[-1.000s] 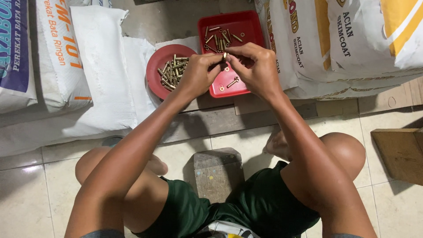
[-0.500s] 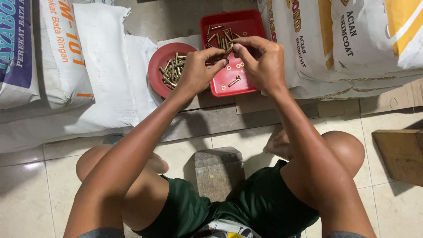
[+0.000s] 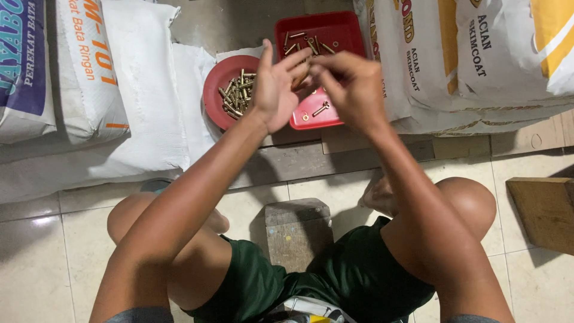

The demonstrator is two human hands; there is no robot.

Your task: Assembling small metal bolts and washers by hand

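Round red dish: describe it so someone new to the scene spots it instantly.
Find the white sacks stacked on the floor ahead of the seated person. Lying on them, just beyond the left hand, is the round red dish heaped with brass-coloured bolts. Its neighbour, the red tray, is square and more sparsely filled.

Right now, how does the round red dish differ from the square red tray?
The round red dish is a smaller circle, while the square red tray is larger and straight-sided. The dish holds a dense heap of brass-coloured bolts; the tray's bolts lie more scattered. The left hand partly overlaps the dish, and the right hand is over the tray. Both are red plastic.
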